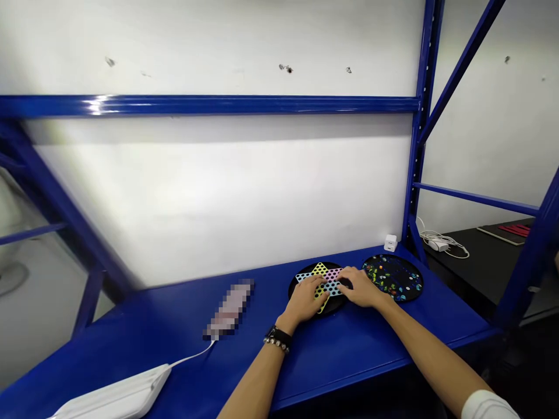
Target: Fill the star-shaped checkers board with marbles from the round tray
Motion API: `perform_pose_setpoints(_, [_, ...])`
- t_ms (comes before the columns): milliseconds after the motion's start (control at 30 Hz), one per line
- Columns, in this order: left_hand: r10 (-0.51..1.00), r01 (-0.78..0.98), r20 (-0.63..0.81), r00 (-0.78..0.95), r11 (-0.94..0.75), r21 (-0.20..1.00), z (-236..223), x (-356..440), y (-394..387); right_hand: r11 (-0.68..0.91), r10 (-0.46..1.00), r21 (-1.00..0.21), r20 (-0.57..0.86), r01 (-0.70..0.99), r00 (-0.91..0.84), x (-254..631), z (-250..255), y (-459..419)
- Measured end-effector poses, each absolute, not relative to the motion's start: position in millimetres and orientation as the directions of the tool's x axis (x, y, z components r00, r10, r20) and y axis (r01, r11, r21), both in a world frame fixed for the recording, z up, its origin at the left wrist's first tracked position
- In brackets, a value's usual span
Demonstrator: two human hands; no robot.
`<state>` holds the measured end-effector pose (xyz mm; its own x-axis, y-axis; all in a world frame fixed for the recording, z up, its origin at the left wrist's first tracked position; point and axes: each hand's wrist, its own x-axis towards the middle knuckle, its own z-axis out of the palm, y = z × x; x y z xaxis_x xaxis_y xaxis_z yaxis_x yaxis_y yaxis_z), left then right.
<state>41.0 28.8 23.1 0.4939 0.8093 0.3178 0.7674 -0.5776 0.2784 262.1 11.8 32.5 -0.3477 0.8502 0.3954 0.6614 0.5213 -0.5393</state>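
Observation:
A round black Chinese checkers board [322, 286] with a coloured six-pointed star full of holes lies on the blue shelf. My left hand [306, 299] rests on its left and front part, palm down, with thumb and fingers apart. Over the right side of the star, my right hand [361, 287] is bent down, its thumb and fingertips on the board with a gap between them. No marble shows in either hand, though the undersides of the fingers are hidden. Right of the board sits a round black tray [408, 273] of loose coloured marbles, partly behind my right wrist.
A white charger cube [390, 242] stands behind the tray. To the left lie a pixelated flat object [230, 308] and a white power strip [116, 397] joined by a cable. Blue frame posts [419, 134] rise at both sides, before a white wall. A black table [480, 256] holds white cables.

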Motion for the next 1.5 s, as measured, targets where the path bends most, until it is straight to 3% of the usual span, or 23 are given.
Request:
perform_pose_setpoints(133, [0.809,0.757,0.327,0.489,-0.58,0.3,26.6,43.2,23.9,0.49,0.849,-0.646,0.506,0.585,-0.153,295.7,45.7,20.5])
perform_pose_setpoints(267, [0.811,0.757,0.321,0.489,-0.577,0.306,29.6,44.6,20.9,0.41,0.876,-0.7,0.481,0.585,-0.038,338.2,54.3,17.7])
perform_pose_setpoints(500, [0.817,0.755,0.305,0.489,-0.572,0.322,30.5,44.1,21.5,0.294,0.94,-0.653,0.328,0.698,-0.089,376.6,40.2,17.9])
perform_pose_setpoints(867, [0.812,0.75,0.299,0.502,-0.58,0.318,30.1,44.1,22.7,0.224,0.974,-0.672,0.119,0.706,-0.195,365.3,41.9,9.4])
perform_pose_setpoints(1200, [0.802,0.743,0.31,0.511,-0.593,0.31,29.4,44.3,24.1,0.246,0.964,-0.637,0.086,0.731,-0.25,374.8,43.7,10.5])
perform_pose_setpoints(1500, [0.804,0.743,0.304,0.511,-0.591,0.313,28.1,43.9,25.2,0.236,0.949,-0.524,-0.058,0.818,-0.311,368.5,57.3,-1.5])
